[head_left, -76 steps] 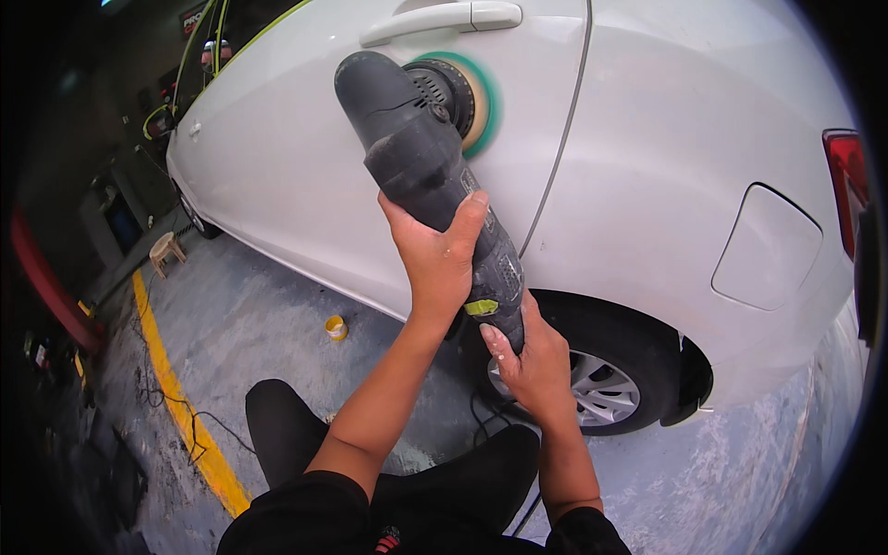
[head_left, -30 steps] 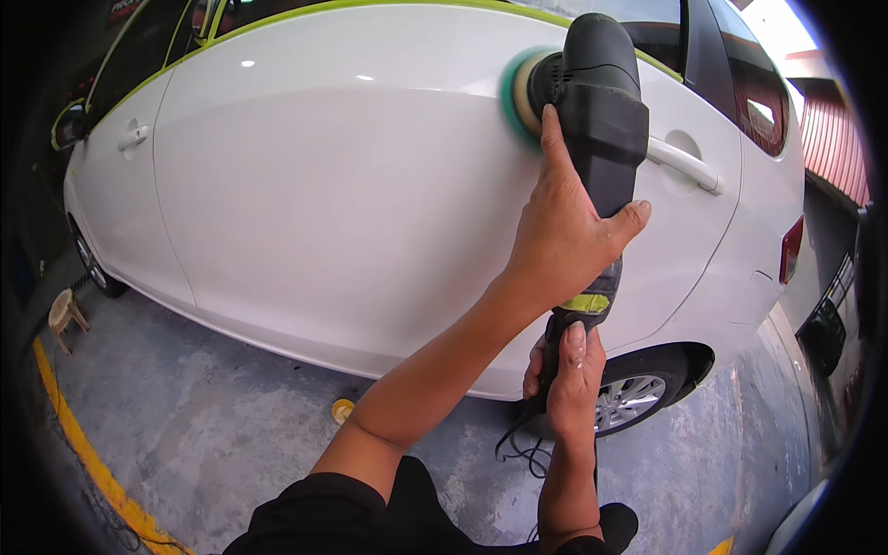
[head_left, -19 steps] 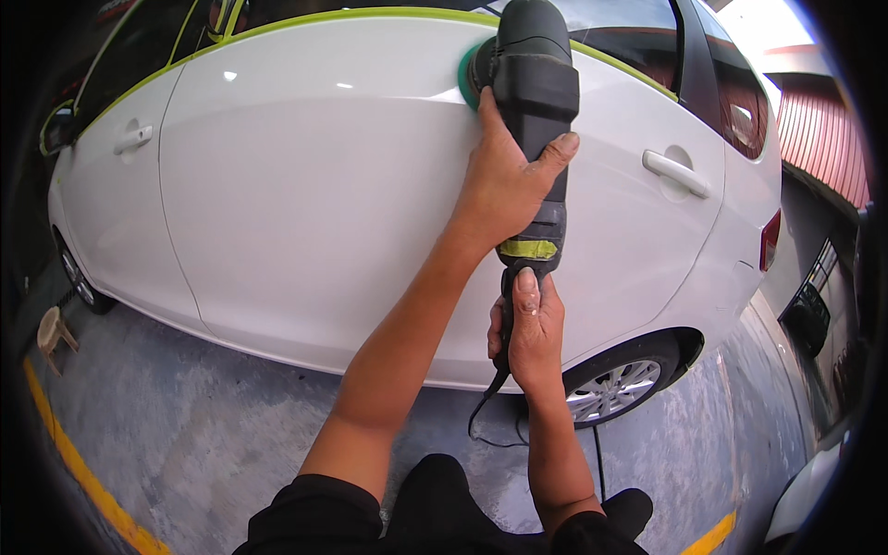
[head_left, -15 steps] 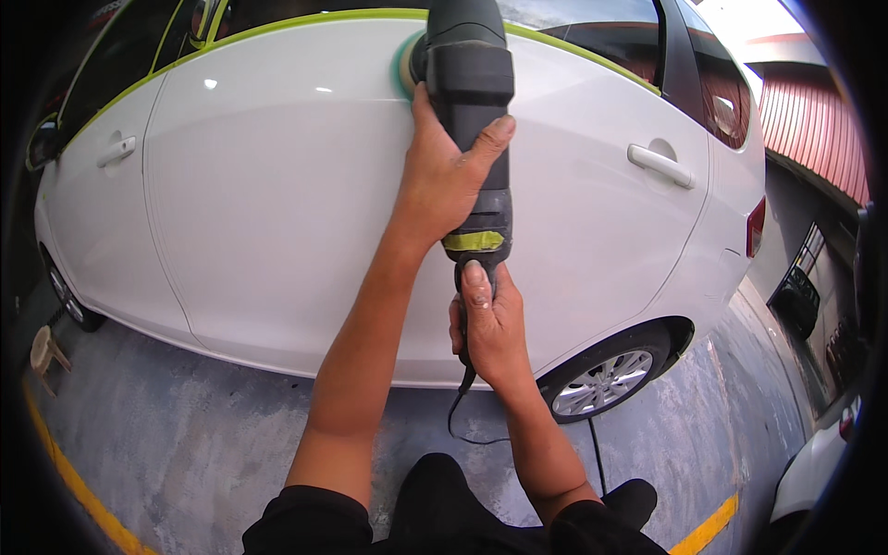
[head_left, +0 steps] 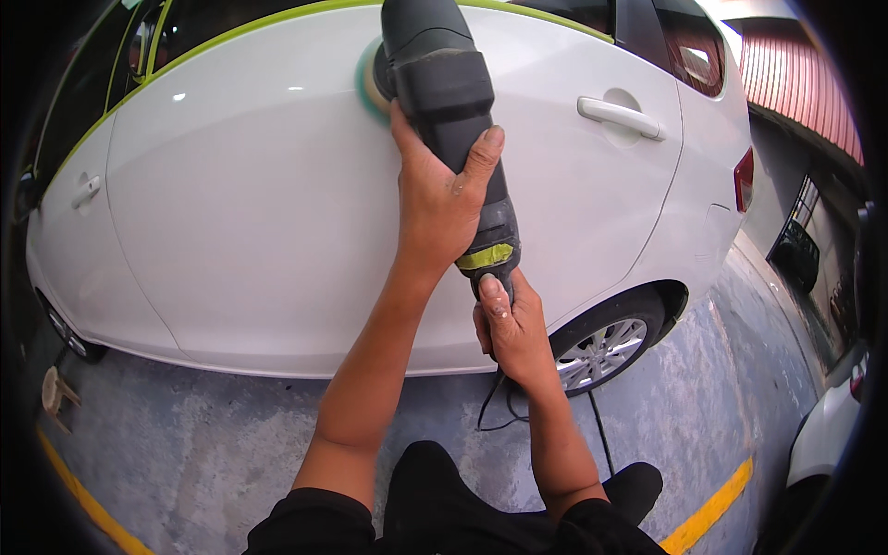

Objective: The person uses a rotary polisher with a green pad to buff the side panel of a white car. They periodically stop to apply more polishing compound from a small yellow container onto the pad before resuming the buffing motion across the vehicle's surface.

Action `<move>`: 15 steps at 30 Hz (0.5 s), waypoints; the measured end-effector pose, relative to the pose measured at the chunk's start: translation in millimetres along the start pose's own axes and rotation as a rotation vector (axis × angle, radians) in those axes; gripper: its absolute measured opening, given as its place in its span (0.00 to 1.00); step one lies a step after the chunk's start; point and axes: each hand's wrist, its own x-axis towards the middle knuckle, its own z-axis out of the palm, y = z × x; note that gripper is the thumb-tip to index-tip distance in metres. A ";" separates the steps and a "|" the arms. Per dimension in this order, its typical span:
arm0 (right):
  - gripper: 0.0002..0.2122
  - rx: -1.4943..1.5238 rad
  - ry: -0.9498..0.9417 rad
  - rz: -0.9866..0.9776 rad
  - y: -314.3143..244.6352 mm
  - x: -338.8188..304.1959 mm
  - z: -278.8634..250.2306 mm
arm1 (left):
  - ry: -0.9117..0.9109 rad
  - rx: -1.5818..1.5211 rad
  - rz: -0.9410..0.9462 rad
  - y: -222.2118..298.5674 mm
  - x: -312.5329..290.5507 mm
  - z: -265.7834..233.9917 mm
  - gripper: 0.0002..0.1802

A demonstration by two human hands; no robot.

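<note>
A black corded polisher [head_left: 449, 102] is held in both hands against the side of a white car [head_left: 259, 213]. Its round greenish pad [head_left: 370, 83] rests on the upper part of the rear door, below the window line. My left hand [head_left: 439, 199] is wrapped round the middle of the body, thumb on the right side. Lower down, my right hand [head_left: 516, 324] grips the tail end, just below a strip of yellow-green tape [head_left: 486, 256]. From there the power cord [head_left: 499, 421] hangs down toward the floor.
Yellow-green masking tape [head_left: 287, 14] lines the window edges. A white door handle [head_left: 622, 118] juts out to the right of the polisher. Below it is the rear wheel [head_left: 606, 356]. A small stool [head_left: 57, 398] stands at the far left, and another white car [head_left: 828, 425] at the lower right.
The polisher has shifted slightly left at its head and now tilts, its tail swung to the right. Both hands moved with it and keep their grip. The car sits further left in view.
</note>
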 end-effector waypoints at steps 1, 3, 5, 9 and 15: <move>0.28 0.033 0.025 -0.007 4.2 -1.4 -7.8 | -0.027 0.013 -0.043 -5.1 -1.4 10.5 0.55; 0.26 0.037 0.080 -0.007 11.1 -3.8 -25.7 | -0.098 0.037 -0.121 -7.6 -3.4 33.4 0.60; 0.25 0.070 0.133 -0.060 19.1 -4.2 -38.4 | -0.103 0.221 -0.054 -22.0 -2.4 56.0 0.64; 0.25 0.239 0.259 -0.026 34.6 -9.2 -33.2 | -0.280 0.302 -0.161 -22.5 -4.9 78.1 0.68; 0.27 0.313 0.284 -0.147 78.1 -5.3 17.6 | -0.384 0.366 -0.231 -28.2 -12.2 45.9 0.68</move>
